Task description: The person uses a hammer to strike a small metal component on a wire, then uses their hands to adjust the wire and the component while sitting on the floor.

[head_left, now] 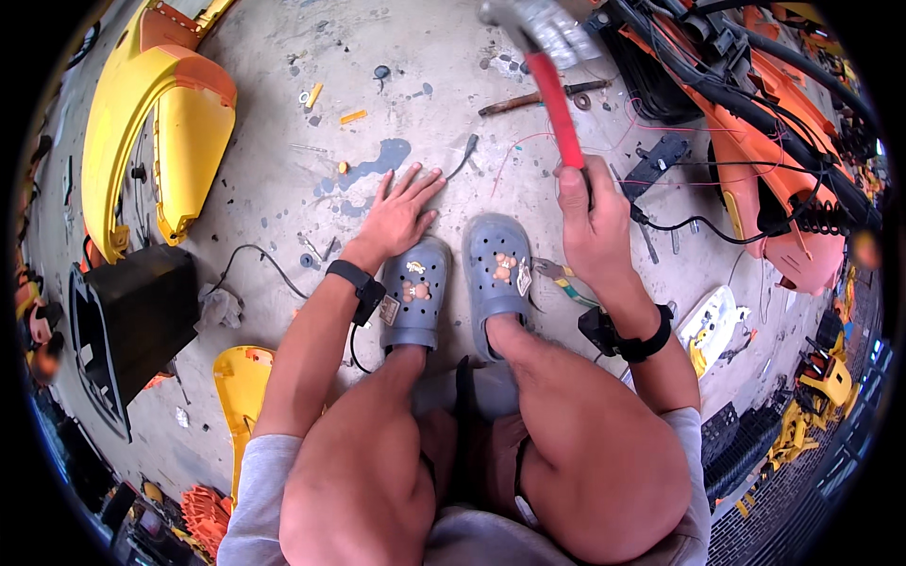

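Observation:
My right hand (pixel 595 212) is closed around the red handle of a hammer (pixel 555 108), raised in front of me. Its grey metal head is smeared at the top of the picture, beside a shiny silvery shape I cannot make out. My left hand (pixel 404 209) lies on the concrete floor with its fingers spread, just beyond my left clog (pixel 415 288). By its fingertips is the end of a black cable (pixel 462 158). A long rusty metal rod (pixel 538 98) and a ring-shaped washer (pixel 582 101) lie on the ground beyond the right hand.
Yellow curved body panels (pixel 179 141) stand at the left, above a black box-shaped part (pixel 142 297). At the right is an orange machine frame (pixel 755 141) with tangled cables and a spring. Pliers (pixel 557 271) lie beside my right clog (pixel 498 269). Small bits and dark stains dot the floor.

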Motion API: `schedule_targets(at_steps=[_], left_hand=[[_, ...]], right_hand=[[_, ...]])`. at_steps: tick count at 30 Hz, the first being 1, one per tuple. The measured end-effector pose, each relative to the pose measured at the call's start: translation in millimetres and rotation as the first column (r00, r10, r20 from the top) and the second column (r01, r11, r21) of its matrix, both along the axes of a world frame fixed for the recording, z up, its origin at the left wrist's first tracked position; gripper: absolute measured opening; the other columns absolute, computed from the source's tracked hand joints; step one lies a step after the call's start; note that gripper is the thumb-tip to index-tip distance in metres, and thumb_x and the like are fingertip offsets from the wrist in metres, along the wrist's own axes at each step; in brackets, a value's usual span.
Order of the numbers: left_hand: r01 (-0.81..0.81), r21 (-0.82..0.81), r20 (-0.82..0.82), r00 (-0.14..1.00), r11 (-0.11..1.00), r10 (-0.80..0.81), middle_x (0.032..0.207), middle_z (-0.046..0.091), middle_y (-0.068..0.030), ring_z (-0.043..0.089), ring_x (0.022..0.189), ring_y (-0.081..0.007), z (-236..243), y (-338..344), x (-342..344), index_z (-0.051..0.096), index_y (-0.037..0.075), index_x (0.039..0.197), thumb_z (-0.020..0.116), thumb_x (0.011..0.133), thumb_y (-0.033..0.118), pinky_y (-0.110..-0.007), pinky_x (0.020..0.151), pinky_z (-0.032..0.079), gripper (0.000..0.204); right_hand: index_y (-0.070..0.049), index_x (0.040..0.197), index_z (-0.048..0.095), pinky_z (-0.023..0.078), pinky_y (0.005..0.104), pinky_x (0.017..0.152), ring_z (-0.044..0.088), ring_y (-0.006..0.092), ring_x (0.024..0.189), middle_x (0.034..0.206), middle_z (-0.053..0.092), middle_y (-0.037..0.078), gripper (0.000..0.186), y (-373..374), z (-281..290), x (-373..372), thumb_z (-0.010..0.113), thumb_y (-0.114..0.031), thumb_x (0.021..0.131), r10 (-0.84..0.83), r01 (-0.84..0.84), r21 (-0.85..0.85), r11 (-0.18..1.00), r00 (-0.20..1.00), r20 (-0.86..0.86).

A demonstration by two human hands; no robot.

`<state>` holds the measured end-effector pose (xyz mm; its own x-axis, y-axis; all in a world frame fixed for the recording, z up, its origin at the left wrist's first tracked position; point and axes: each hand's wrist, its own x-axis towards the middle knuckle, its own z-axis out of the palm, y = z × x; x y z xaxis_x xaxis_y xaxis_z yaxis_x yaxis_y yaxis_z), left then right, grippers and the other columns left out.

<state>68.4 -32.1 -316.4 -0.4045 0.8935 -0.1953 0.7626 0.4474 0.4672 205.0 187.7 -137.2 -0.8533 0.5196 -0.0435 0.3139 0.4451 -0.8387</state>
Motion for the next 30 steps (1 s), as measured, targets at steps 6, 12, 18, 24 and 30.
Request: schedule_targets(at_steps=[6, 12, 18, 24, 30], left_hand=[[0.022, 0.011, 0.022, 1.0, 1.0, -0.022, 0.156, 0.031, 0.0025, 0.019, 0.147, -0.0232, 2, 11, 1, 0.035, 0.022, 0.149, 0.052, 0.096, 0.029, -0.052, 0.119, 0.01, 0.057], [-0.001, -0.014, 0.008, 1.0, 1.0, 0.001, 0.156, 0.031, 0.0023, 0.019, 0.148, -0.0235, -2, 6, -2, 0.034, 0.022, 0.149, 0.053, 0.096, 0.03, -0.052, 0.119, 0.01, 0.057], [0.01, -0.012, 0.013, 1.0, 1.0, -0.01, 0.156, 0.03, 0.0021, 0.019, 0.147, -0.0236, 1, 5, -4, 0.035, 0.022, 0.149, 0.052, 0.096, 0.029, -0.051, 0.12, 0.01, 0.056], [0.036, -0.007, 0.019, 0.999, 0.999, -0.036, 0.157, 0.03, 0.0031, 0.019, 0.148, -0.023, 4, 15, -2, 0.035, 0.022, 0.149, 0.052, 0.096, 0.029, -0.052, 0.12, 0.01, 0.056], [0.019, -0.026, -0.021, 1.0, 0.999, -0.02, 0.157, 0.03, 0.002, 0.019, 0.147, -0.0239, 2, 5, -3, 0.034, 0.021, 0.149, 0.052, 0.096, 0.028, -0.052, 0.119, 0.011, 0.057]], right_hand=[[-0.001, 0.104, 0.052, 0.047, 0.0438, 0.055, 0.06, 0.0399, 0.058, 0.064, 0.058, 0.021, 0.031, 6, -90, 28, 0.052, -0.032, 0.099, -0.023, 0.029, 0.059, 0.998, 0.994, -0.11], [-0.001, 0.103, 0.057, 0.046, 0.0533, 0.063, 0.061, 0.0477, 0.069, 0.073, 0.062, 0.026, 0.036, 11, -101, 49, 0.051, -0.036, 0.099, 0.022, -0.074, 0.086, 0.994, 0.872, 0.49], [0.001, 0.096, 0.054, 0.043, 0.0384, 0.053, 0.056, 0.0338, 0.053, 0.061, 0.056, 0.017, 0.035, 2, -5, 7, 0.052, -0.034, 0.1, -0.072, 0.067, -0.096, 0.993, 0.996, -0.054], [0.0, 0.096, 0.055, 0.046, 0.0415, 0.055, 0.061, 0.0395, 0.06, 0.063, 0.058, 0.017, 0.035, 0, -112, 37, 0.052, -0.034, 0.099, -0.08, 0.076, 0.095, 0.993, 0.996, 0.041], [0.001, 0.089, 0.053, 0.045, 0.0408, 0.055, 0.059, 0.0375, 0.056, 0.061, 0.055, 0.018, 0.04, -3, -48, 24, 0.051, -0.037, 0.1, -0.011, 0.014, -0.014, 1.0, 0.989, 0.15]])
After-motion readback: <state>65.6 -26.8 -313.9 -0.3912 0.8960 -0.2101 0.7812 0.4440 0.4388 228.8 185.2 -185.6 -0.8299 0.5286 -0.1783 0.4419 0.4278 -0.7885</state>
